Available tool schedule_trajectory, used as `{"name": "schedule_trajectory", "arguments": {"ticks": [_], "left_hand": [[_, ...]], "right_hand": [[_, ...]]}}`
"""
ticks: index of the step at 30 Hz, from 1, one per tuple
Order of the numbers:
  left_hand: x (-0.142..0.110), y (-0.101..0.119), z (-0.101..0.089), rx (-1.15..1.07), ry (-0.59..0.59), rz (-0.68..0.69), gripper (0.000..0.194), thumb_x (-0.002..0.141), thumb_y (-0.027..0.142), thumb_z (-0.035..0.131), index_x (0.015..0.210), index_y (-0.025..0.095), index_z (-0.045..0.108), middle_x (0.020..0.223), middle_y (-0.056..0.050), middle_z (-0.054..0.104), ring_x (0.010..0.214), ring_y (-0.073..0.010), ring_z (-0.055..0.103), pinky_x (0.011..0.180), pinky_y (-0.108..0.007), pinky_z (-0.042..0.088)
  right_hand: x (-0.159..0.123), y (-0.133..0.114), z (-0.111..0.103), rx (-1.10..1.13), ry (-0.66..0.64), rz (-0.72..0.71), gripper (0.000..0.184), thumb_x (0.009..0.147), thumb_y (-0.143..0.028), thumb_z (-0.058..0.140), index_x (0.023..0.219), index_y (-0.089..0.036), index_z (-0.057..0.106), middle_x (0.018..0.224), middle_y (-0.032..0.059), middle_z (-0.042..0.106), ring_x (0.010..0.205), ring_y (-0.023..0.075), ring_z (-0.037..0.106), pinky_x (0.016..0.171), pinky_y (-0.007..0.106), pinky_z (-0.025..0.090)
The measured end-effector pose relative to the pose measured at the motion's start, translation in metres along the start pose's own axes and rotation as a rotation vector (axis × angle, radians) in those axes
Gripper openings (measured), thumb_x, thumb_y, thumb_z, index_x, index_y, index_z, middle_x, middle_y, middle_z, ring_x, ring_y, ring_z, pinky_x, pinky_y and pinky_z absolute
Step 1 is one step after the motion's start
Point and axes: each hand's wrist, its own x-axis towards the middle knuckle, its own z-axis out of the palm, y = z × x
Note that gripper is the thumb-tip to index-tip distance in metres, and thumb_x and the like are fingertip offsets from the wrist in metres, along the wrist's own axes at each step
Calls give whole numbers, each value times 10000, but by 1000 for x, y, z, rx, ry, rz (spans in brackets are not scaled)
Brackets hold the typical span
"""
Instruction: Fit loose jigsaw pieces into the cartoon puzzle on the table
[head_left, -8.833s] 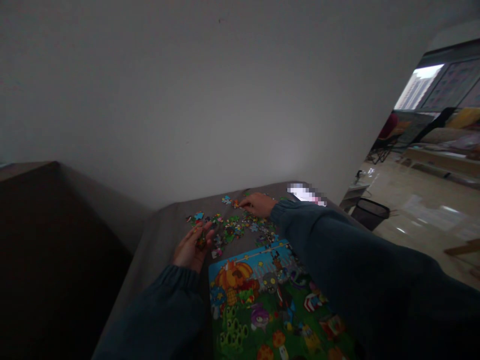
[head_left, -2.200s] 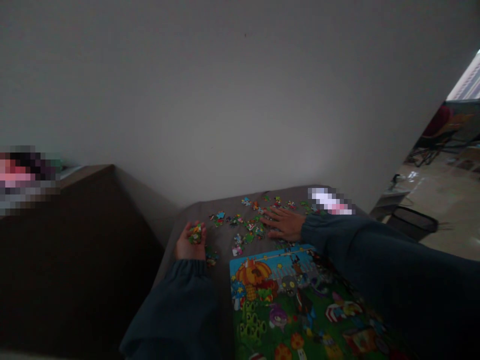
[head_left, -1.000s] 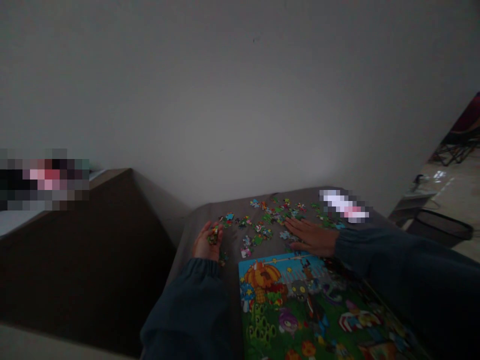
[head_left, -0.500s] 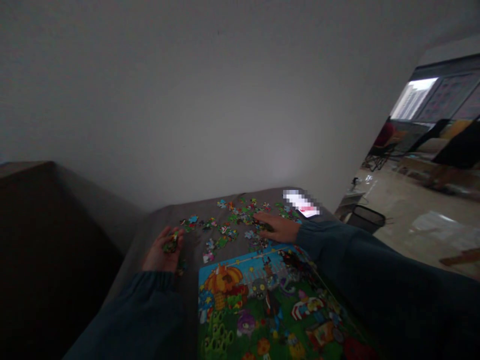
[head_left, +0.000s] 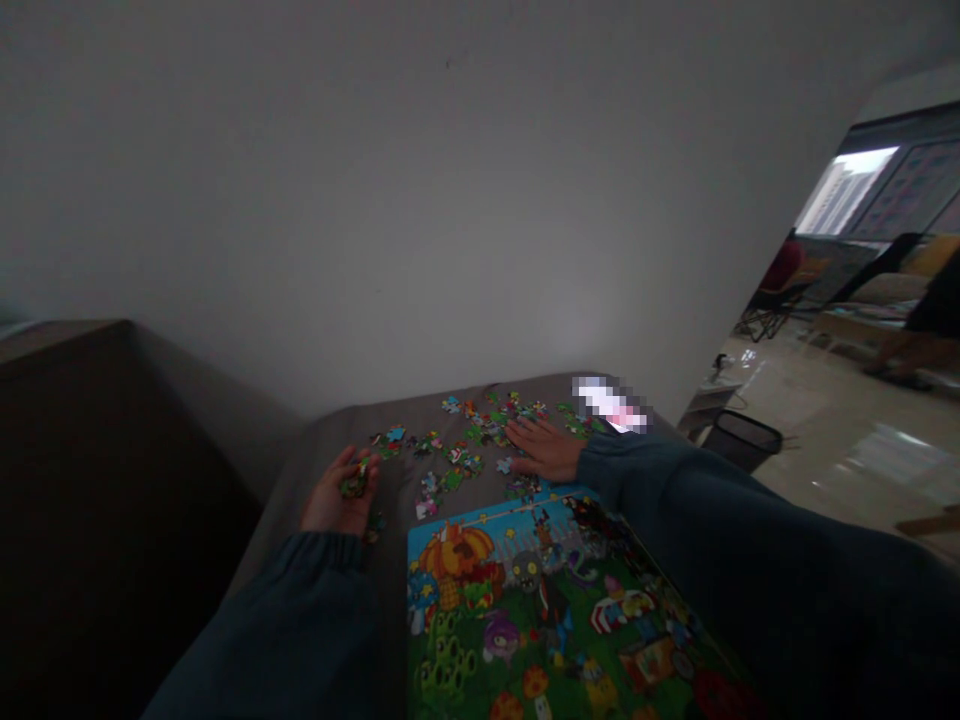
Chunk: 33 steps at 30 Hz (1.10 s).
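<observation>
My left hand (head_left: 335,497) lies palm up on the grey cloth, fingers curled round a small heap of puzzle pieces (head_left: 355,482). My right hand (head_left: 541,447) is flat on the cloth, fingers stretched out among the loose puzzle pieces (head_left: 465,445) scattered toward the wall. Close to me lies a colourful cartoon puzzle board (head_left: 540,610) with a pumpkin and green plants on it, just below the right hand.
The grey-covered table (head_left: 330,440) ends at a white wall. A blurred-out flat object (head_left: 611,405) lies at its far right corner. A dark bin (head_left: 742,438) stands on the glossy floor to the right. Dark furniture (head_left: 90,480) fills the left.
My right hand has gone from a loose curl over the pieces to flat with fingers stretched. The left hand keeps its heap of pieces. The camera has swung slightly.
</observation>
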Motion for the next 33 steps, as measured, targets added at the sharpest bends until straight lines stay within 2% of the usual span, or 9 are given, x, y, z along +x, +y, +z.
{"name": "schedule_trajectory", "arguments": {"ticks": [4,8,11,13,15,18,23,28,33], "left_hand": [[0,1,-1,5,-11,-6,284,806,-53,420,918,170,557,787,-11,642,600,-97,668,495,-144,546],[-2,3,0,12,-22,-28,275,802,-51,423,918,161,554,815,-22,650,625,-109,676,492,-152,542],[-4,4,0,15,-28,-39,268,800,-46,426,912,162,554,820,-20,650,631,-107,674,497,-151,539],[-4,4,1,21,-30,-47,272,799,-46,421,909,164,554,812,-17,648,621,-102,669,499,-149,537],[-6,4,2,30,-35,-57,270,805,-42,418,912,165,555,806,-19,648,616,-101,668,503,-150,538],[-10,4,5,56,-67,-78,260,820,-26,422,925,159,571,815,-32,663,627,-111,677,511,-161,548],[-20,-2,9,121,-164,-141,229,846,16,449,953,124,621,828,-74,694,659,-145,696,543,-202,578],[-31,-12,15,164,-215,-188,252,834,25,487,1019,102,639,842,-102,708,701,-179,711,599,-250,601],[-49,-26,23,177,-258,-253,228,851,45,505,1001,120,660,878,-104,721,755,-179,716,654,-267,614]], "right_hand": [[5,-29,0,-21,-7,-143,743,941,-584,370,1526,-164,191,1587,104,134,1461,297,66,1181,490,125],[1,-51,1,-99,-47,-315,685,954,-537,383,1484,-109,315,1559,132,243,1447,325,150,1163,501,190],[0,-57,-4,-179,59,-348,502,957,-469,431,1293,-128,584,1482,133,411,1406,318,274,1132,493,253],[5,-61,-7,-215,157,-365,393,960,-407,451,1172,-150,660,1400,117,512,1334,290,382,1096,463,308],[13,-66,-5,-239,226,-364,364,959,-367,467,1222,-171,623,1340,103,552,1242,266,447,1048,438,355],[28,-75,6,-274,274,-310,406,936,-363,518,1315,-218,547,1346,114,513,1173,286,441,986,475,373],[39,-86,18,-244,292,-267,327,890,-432,584,1116,-210,663,1217,99,563,1096,291,452,916,453,403],[27,-87,7,-202,324,-292,362,858,-486,615,1002,-158,663,1162,107,586,1098,272,453,929,426,392],[17,-90,-3,-53,495,-300,355,907,-475,548,1057,-165,636,1102,100,615,1072,255,476,929,422,391]]}}
